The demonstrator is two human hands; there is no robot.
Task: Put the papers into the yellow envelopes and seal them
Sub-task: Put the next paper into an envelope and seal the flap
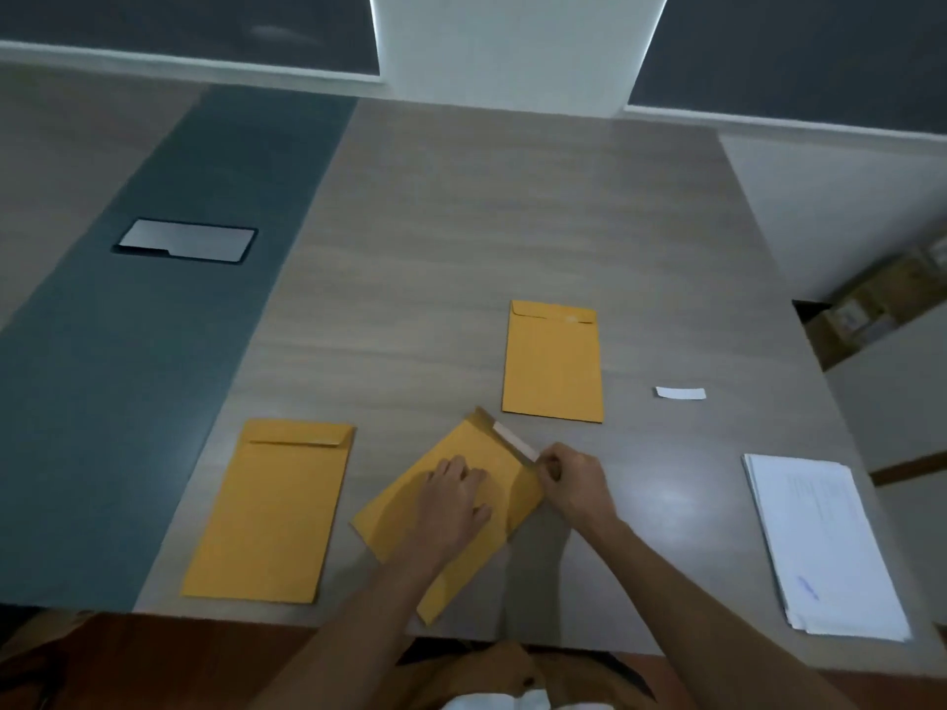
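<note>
Low centre of the frame, the left hand [453,497] presses flat, fingers spread, on the tilted envelope [410,515] on the worktop [461,248]. Its long axis climbs toward the upper right, where the white peel strip [515,443] lies along the open flap. The right hand [571,479], nearer, pinches that strip's lower end.

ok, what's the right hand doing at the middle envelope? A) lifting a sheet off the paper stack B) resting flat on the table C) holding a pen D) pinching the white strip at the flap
D: the right hand pinches the end of the white strip on the open flap of the middle envelope, while the left hand presses flat on the envelope.
</note>
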